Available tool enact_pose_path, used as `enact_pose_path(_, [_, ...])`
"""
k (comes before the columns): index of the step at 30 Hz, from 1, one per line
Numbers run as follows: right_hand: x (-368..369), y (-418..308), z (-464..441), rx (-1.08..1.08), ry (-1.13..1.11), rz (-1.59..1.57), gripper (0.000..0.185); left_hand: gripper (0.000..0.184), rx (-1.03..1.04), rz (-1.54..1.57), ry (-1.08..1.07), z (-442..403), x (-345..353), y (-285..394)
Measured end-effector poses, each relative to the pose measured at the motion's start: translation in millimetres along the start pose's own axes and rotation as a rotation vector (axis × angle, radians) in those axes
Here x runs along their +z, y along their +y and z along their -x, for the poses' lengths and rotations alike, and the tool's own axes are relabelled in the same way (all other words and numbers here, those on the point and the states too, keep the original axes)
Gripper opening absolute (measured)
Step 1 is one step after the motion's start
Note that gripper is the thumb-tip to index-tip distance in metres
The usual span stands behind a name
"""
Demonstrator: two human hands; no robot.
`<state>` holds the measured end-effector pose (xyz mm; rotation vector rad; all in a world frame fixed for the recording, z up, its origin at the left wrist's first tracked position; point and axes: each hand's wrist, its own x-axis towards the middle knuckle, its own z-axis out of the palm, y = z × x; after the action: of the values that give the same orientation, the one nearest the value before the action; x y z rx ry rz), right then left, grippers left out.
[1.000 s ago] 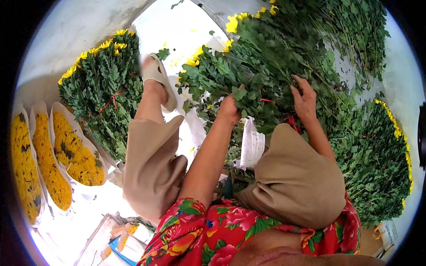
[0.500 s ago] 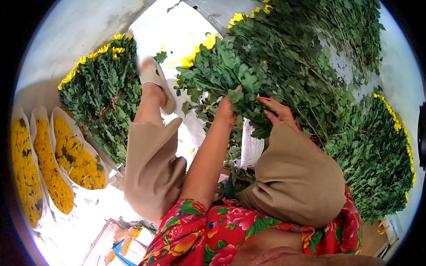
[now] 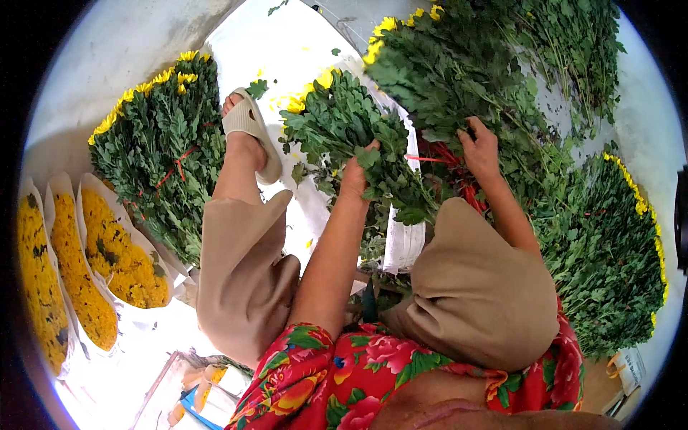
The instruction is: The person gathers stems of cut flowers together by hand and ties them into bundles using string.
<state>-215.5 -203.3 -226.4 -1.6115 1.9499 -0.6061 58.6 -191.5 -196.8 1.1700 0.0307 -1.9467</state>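
Note:
My left hand (image 3: 355,176) is closed around a leafy bunch of yellow chrysanthemums (image 3: 337,118), blooms pointing away from me, between my knees. A thin red tie (image 3: 424,158) runs from near this bunch toward a cluster of red ties (image 3: 469,192) on the right. My right hand (image 3: 481,149) is beyond my right knee, its fingers curled among the stems of the large chrysanthemum pile (image 3: 459,79). Leaves partly hide those fingertips. The pile's leaves nearest the white wrapping are slightly blurred.
Tied chrysanthemum bundles (image 3: 161,136) stand at left beside paper-wrapped yellow flowers (image 3: 118,244). Another leafy stack (image 3: 609,251) lies at right. A white sheet (image 3: 279,43) with loose petals and leaves spreads ahead, under my sandalled foot (image 3: 254,129).
My right hand has left the bunch and moved right and away, into the large pile. The left hand, still gripping its bunch, has shifted slightly left. More red ties now show.

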Motion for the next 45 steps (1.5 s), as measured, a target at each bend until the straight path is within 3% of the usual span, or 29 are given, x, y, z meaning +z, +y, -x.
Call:
enact_pose_path(2, [-19, -19, 7, 0.104, -0.017, -0.288, 0.035, 0.036, -0.042, -0.046, -0.011, 0, 2, 1])
enact_pose_path(6, [-11, -32, 31, -0.083, 0.112, -0.396, 0.039, 0.041, 0.014, -0.095, -0.023, -7, 6, -7])
enact_pose_path(11, [-3, -58, 57, -0.088, -0.104, -0.538, 0.039, 0.045, 0.035, -0.117, 0.002, -17, -3, -13])
enact_pose_path(14, [11, -46, 57, -0.150, -0.120, -0.539, 0.040, 0.043, 0.028, -0.129, 0.048, -10, -5, -15])
enact_pose_path(16, [1, -75, 63, -0.203, -0.053, -0.470, 0.043, 0.038, -0.016, -0.028, 0.064, -2, -4, -10])
enact_pose_path(17, [4, -77, 63, -0.216, -0.090, -0.449, 0.043, 0.034, 0.004, 0.059, -0.087, -16, -24, -18])
enact_pose_path(19, [10, -85, 64, -0.213, -0.121, -0.421, 0.044, 0.032, -0.043, 0.101, 0.011, -10, -19, -11])
enact_pose_path(21, [16, -95, 67, -0.170, -0.257, -0.145, 0.046, 0.032, -0.057, 0.104, -0.001, -12, -19, -15])
enact_pose_path(24, [23, -103, 73, -0.213, -0.268, -0.161, 0.045, 0.032, 0.042, 0.088, -0.082, -1, -16, -13])
enact_pose_path(26, [27, -88, 70, -0.273, -0.231, -0.133, 0.041, 0.032, 0.023, 0.079, 0.017, -3, -19, -12])
enact_pose_path(28, [22, -53, 50, -0.206, -0.203, -0.350, 0.039, 0.030, 0.025, 0.083, -0.026, -10, -26, -10])
enact_pose_path(30, [-2, -13, 31, -0.121, -0.010, -0.031, 0.045, 0.029, 0.037, 0.087, -0.070, -13, -27, -7])
enact_pose_path(32, [-33, 3, 13, -0.172, 0.224, 0.624, 0.059, 0.027, 0.013, 0.060, 0.133, -8, -17, -2])
enact_pose_path(35, [-45, 44, -9, -0.147, 0.215, 0.731, 0.078, 0.024, 0.034, 0.094, 0.082, -14, -26, -9])
enact_pose_path(36, [-51, 53, -17, -0.149, 0.221, 0.730, 0.078, 0.023, 0.035, 0.082, 0.020, -15, -27, -10])
enact_pose_path(39, [-70, 56, -33, 0.097, -0.165, 0.247, 0.069, 0.023, 0.077, 0.097, -0.027, -18, -28, -10])
enact_pose_path(43, [-78, 27, -18, 0.135, -0.368, 0.012, 0.072, 0.024, 0.066, 0.169, -0.107, -22, -30, -2])
enact_pose_path(45, [-65, 34, -13, 0.150, -0.315, -0.043, 0.071, 0.024, 0.075, 0.160, -0.123, -26, -32, 1])
